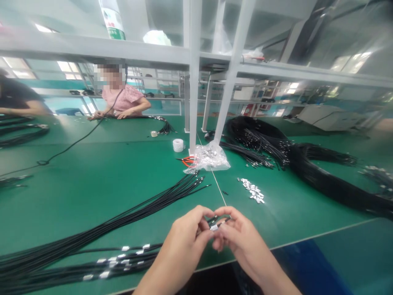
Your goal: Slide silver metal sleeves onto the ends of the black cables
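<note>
My left hand [189, 237] and my right hand [241, 235] meet near the table's front edge, fingers closed in pinches. Between them is a thin black cable [223, 221], bent in a small loop and gripped by both hands. On it sits a small silvery clip [214, 227], right at my thumb tips. Part of the cable is hidden behind my fingers. Ahead and to the right lies a loose pile of similar silvery clips [252, 191]. Left of my hands, a bundle of black cables [132, 215] stretches across the green table [92, 180]; other cables with silvery clips [113, 262] lie nearer.
A shelf post [193, 82] rises from the table, beside a clear plastic bag [211, 157], red-handled pliers [188, 161] and a white tape roll [178, 145]. Thick black cable coils [319, 180] fill the right side. Across the table, a person in pink [129, 100] handles cables.
</note>
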Tool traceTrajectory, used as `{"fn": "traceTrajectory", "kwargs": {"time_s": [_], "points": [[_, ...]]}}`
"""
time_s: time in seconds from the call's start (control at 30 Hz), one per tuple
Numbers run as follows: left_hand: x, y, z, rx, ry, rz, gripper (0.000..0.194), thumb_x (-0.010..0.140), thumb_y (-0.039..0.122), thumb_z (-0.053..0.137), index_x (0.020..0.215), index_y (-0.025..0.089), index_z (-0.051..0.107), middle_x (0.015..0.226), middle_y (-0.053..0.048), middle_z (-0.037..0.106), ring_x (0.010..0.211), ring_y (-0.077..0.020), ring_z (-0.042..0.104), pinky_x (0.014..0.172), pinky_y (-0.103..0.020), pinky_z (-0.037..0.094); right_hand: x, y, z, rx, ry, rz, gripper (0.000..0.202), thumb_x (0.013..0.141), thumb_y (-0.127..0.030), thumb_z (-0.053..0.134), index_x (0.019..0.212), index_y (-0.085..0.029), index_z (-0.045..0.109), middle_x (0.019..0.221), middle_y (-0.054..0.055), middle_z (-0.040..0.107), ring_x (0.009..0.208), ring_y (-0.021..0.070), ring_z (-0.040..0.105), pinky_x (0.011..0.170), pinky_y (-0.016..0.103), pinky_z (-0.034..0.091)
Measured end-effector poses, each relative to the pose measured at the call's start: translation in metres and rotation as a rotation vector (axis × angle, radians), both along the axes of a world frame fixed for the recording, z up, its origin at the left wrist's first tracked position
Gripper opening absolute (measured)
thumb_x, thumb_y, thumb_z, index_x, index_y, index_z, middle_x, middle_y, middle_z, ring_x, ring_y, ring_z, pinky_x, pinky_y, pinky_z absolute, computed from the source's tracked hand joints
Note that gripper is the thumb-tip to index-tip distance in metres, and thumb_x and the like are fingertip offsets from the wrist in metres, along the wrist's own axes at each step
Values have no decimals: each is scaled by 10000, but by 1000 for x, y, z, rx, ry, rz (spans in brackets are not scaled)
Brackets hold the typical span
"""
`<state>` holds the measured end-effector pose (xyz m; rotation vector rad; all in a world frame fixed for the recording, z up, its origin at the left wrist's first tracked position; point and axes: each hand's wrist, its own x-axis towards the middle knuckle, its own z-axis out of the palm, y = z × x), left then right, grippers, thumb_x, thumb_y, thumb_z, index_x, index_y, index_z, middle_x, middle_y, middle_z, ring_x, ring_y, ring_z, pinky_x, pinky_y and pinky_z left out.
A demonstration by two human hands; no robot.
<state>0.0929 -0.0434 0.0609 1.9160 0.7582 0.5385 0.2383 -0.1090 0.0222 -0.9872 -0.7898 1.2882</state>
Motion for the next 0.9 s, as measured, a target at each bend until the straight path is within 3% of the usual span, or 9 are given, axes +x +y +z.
{"fn": "traceTrajectory", "kwargs": {"time_s": [0.07, 0.17, 0.27, 0.33, 0.47, 0.63, 0.77, 0.83, 0.9], "points": [[-1, 6, 1, -45, 16, -9, 181, 801, 164, 515, 961, 237, 556, 713, 62, 609, 648, -89, 549, 603, -181, 402, 1, 0, 1, -15, -49, -27, 176, 806, -327, 599, 868, -170, 548, 695, 24, 617, 631, 152, 574, 615, 281, 426], [0, 16, 4, -88, 93, -163, 146, 834, 266, 477, 919, 195, 574, 758, 29, 612, 634, -95, 546, 561, -182, 417, 5, -3, 7, -22, -334, -95, 203, 807, -358, 594, 748, -167, 560, 659, -1, 564, 639, 126, 522, 637, 252, 406], [4, 25, 7, -96, 154, -304, 193, 838, 325, 480, 854, 174, 601, 724, 27, 605, 628, -93, 558, 554, -171, 431, 6, -6, 12, -36, -525, -169, 222, 807, -398, 577, 743, -186, 568, 654, -19, 521, 645, 118, 474, 613, 224, 379], [3, 29, 7, -72, 191, -318, 163, 801, 333, 548, 816, 188, 621, 662, 51, 589, 622, -90, 558, 554, -158, 418, 5, -8, 10, -52, -579, -200, 238, 808, -428, 561, 749, -197, 564, 639, -23, 496, 636, 120, 450, 597, 220, 367], [-20, 27, 6, 111, 338, -193, 112, 764, 337, 613, 792, 237, 655, 736, 55, 606, 726, -111, 547, 638, -188, 385, 5, -7, -4, -81, -579, -244, 250, 808, -455, 544, 759, -210, 549, 620, -29, 461, 632, 124, 422, 599, 222, 353], [-86, 17, 6, 320, 621, -2, 41, 750, 241, 630, 724, 239, 661, 863, 26, 614, 853, -163, 524, 760, -255, 363, 14, -2, -23, -103, -503, -257, 269, 782, -471, 551, 725, -208, 545, 586, -26, 466, 599, 129, 419, 574, 232, 344], [-132, 24, 10, 386, 841, 171, 89, 717, 161, 610, 664, 217, 656, 796, -15, 622, 837, -215, 531, 728, -308, 364, 27, 0, -34, -149, -605, -219, 283, 781, -474, 516, 697, -205, 546, 552, -29, 449, 558, 131, 419, 543, 240, 344], [-137, 33, 9, 413, 880, 234, 81, 756, 211, 583, 763, 245, 656, 833, -7, 631, 869, -211, 543, 720, -294, 377, 35, 0, -38, -186, -732, -178, 283, 771, -482, 503, 750, -208, 570, 578, -22, 484, 561, 140, 457, 548, 249, 369], [-127, 44, 3, 455, 881, 279, 116, 815, 263, 526, 875, 274, 624, 912, 12, 627, 911, -182, 548, 726, -266, 390, 44, 0, -40, -238, -878, -211, 314, 740, -489, 517, 877, -218, 594, 688, -1, 572, 596, 156, 521, 579, 267, 406]]}}
